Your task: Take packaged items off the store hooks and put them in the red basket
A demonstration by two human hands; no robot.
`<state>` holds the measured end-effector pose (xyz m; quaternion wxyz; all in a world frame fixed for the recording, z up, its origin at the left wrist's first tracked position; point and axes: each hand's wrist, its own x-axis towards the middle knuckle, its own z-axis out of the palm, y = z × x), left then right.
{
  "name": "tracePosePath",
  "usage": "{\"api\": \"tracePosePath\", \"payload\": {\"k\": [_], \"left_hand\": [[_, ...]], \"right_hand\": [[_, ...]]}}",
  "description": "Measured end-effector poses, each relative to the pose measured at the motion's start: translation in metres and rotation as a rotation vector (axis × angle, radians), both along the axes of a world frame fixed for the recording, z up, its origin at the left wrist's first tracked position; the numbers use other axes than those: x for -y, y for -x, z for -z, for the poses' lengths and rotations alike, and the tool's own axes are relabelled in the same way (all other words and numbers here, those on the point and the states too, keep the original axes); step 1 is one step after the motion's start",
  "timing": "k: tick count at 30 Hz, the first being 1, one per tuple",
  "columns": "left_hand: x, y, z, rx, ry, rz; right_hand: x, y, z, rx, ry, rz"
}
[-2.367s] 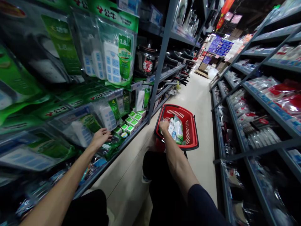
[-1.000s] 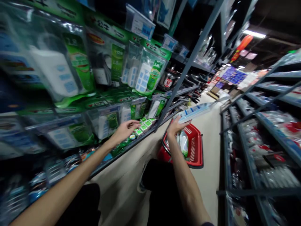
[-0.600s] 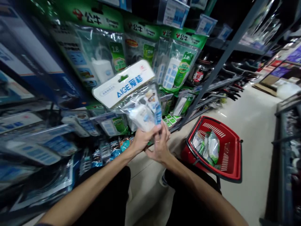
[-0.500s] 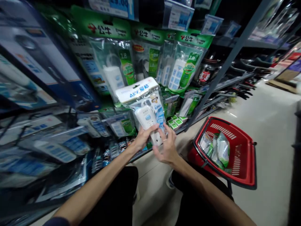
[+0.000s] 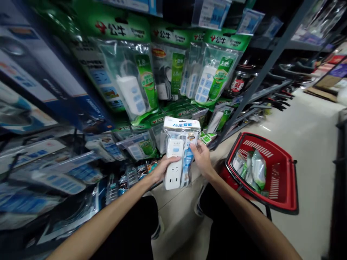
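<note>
Between my hands is a white power strip [image 5: 174, 173] in a clear plastic pack with a white and blue header, its front facing me. My left hand [image 5: 162, 168] grips the pack's left edge, the thumb lying across the strip. My right hand [image 5: 202, 157] holds the right edge, with its thumb on the blue label and a ring on one finger. Sockets and two small ports show on the strip's lower part. Just behind hang green-topped power strip packs [image 5: 132, 94] and another such pack [image 5: 208, 83] on the rack.
A red shopping basket [image 5: 284, 173] with several packs inside stands on the floor at my right. Blue-white packs [image 5: 65, 180] hang low at the left. A grey shelf post [image 5: 252, 86] rises at the right, beside pans [image 5: 287, 72] on shelves. My legs are below.
The power strip pack has come lower and turned from tilted to nearly upright. My hands have moved apart to its two side edges, uncovering the strip's lower sockets.
</note>
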<state>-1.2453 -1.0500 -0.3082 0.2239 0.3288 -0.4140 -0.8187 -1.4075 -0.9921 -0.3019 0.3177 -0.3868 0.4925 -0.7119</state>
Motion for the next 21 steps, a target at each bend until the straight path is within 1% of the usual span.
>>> {"api": "tracePosePath", "payload": {"k": [2,6,9,11,16,21], "left_hand": [[0.001,0.005,0.003,0.020,0.058,-0.014],[0.004,0.011,0.006,0.042,0.249,-0.087],[0.004,0.010,0.005,0.051,0.333,-0.082],[0.002,0.009,0.004,0.041,0.345,-0.082],[-0.003,0.008,0.003,0.034,0.316,-0.113],[-0.004,0.006,0.003,0.012,0.333,-0.087]], "right_hand": [[-0.001,0.004,0.004,-0.021,-0.011,0.040],[-0.003,0.012,0.009,-0.096,-0.042,0.072],[-0.003,0.012,0.009,-0.090,-0.054,0.070],[-0.003,0.011,0.008,-0.086,-0.053,0.073],[-0.006,0.008,0.004,-0.120,-0.056,0.081],[-0.008,0.009,0.006,-0.129,-0.039,0.078]]}}
